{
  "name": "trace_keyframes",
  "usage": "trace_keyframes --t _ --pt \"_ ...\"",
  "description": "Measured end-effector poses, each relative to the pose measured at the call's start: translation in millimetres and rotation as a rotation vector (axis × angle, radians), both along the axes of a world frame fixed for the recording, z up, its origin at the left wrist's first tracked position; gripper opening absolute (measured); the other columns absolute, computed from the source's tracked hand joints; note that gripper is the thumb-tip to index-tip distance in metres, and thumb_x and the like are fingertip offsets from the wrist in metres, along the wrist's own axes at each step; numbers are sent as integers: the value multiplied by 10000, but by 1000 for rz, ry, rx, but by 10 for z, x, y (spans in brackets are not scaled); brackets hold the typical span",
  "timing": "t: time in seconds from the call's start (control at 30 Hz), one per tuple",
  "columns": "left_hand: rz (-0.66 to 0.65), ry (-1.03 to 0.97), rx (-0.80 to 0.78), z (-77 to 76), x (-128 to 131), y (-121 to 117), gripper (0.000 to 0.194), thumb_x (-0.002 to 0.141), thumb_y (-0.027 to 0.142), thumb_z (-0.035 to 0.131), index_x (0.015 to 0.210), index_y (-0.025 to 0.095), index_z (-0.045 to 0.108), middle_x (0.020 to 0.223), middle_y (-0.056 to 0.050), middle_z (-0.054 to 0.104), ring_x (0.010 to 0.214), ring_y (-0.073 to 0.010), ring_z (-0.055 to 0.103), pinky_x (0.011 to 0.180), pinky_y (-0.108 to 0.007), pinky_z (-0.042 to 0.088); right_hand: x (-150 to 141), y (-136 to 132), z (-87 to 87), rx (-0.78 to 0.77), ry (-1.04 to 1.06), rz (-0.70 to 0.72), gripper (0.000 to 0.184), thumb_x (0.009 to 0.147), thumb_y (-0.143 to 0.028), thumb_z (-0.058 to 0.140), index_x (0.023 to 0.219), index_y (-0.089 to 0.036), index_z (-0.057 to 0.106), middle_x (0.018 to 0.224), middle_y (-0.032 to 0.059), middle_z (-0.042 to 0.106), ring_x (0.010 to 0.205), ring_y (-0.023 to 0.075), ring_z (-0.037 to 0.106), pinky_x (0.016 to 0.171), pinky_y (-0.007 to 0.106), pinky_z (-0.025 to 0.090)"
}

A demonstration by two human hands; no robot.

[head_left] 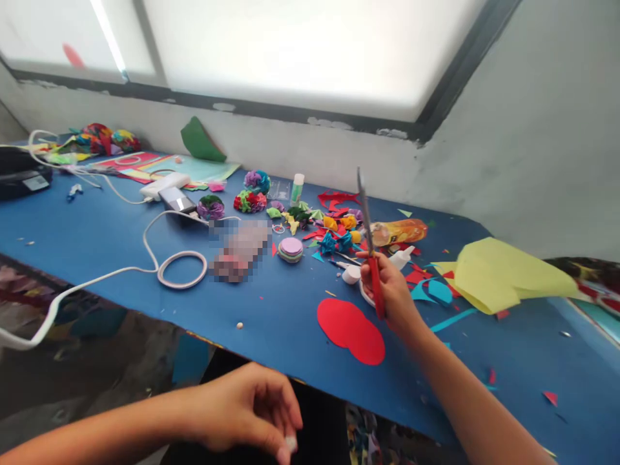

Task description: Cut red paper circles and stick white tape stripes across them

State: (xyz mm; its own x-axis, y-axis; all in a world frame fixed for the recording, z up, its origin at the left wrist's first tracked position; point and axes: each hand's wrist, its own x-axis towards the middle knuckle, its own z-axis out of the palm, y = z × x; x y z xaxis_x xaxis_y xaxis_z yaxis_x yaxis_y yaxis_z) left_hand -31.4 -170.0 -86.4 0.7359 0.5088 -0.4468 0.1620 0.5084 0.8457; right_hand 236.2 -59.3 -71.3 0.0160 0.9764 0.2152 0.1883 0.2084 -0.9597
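Observation:
My right hand (394,290) is closed around a pair of scissors (367,216) with red handles, its blades pointing up and away over the table. Just left of that wrist lie two overlapping red paper circles (349,330), flat on the blue tabletop. My left hand (252,407) hangs in front of the table's near edge, fingers curled in and thumb against the fingertips. Something small and whitish shows at those fingertips, too small to name. A white glue bottle (401,257) and a white cap (351,274) are close beyond my right hand.
Coloured paper scraps and paper flowers (249,201) lie along the back, near a glue stick (297,188) and an orange bottle (400,232). A stack of paper discs (290,250) sits mid-table. A white cable (181,270) loops at left; yellow paper (508,274) lies right.

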Motion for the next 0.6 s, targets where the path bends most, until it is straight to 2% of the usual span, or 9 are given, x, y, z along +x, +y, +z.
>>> trace_keyframes --t 0.03,0.1,0.13,0.2,0.27,0.33,0.43,0.6 --pt "41 -10 65 197 80 136 276 615 319 820 827 175 716 707 -9 713 642 -133 651 643 -248 504 -8 9 11 -11 -13 4 424 716 -536 637 991 -238 514 634 -70 427 424 91 342 361 231 287" --pt "205 -41 305 524 226 483 142 662 266 791 722 167 710 671 9 693 624 -94 610 628 -207 474 -24 16 23 -35 -31 21 451 664 -533 664 962 -233 508 617 -72 429 441 105 380 382 241 319" --pt "305 -79 393 643 292 672 128 664 258 789 710 166 712 647 16 678 607 -85 590 605 -197 462 -32 13 25 -37 -47 29 449 648 -531 664 943 -233 503 613 -69 436 461 120 418 402 250 348" --pt "480 -153 493 778 406 1022 136 653 254 798 712 163 716 637 23 667 619 -84 588 633 -201 472 -46 -1 22 -32 -91 45 402 656 -504 641 919 -240 493 619 -56 463 525 156 498 459 270 406" --pt "598 -228 495 791 490 1281 194 629 270 819 765 165 729 692 15 688 648 -86 601 664 -209 481 -56 -18 18 -21 -145 42 304 697 -444 598 892 -250 469 645 -46 484 551 165 526 494 279 420" --pt "638 -268 480 720 535 1425 232 638 295 819 819 177 734 739 10 705 670 -82 610 679 -205 481 -60 -30 26 -16 -196 32 222 739 -396 537 877 -258 433 665 -46 488 497 148 495 475 276 396" --pt "636 -284 446 560 537 1482 216 668 314 805 836 196 735 754 8 714 696 -86 628 695 -208 492 -63 -49 66 -12 -272 28 193 725 -343 508 856 -265 389 671 -45 491 472 143 466 469 275 377" --pt "602 -289 415 405 480 1474 217 666 333 808 799 176 736 756 -11 711 708 -105 633 712 -224 513 -100 -136 124 32 -494 19 343 608 -337 626 825 -264 370 703 -24 513 588 183 477 543 297 384"
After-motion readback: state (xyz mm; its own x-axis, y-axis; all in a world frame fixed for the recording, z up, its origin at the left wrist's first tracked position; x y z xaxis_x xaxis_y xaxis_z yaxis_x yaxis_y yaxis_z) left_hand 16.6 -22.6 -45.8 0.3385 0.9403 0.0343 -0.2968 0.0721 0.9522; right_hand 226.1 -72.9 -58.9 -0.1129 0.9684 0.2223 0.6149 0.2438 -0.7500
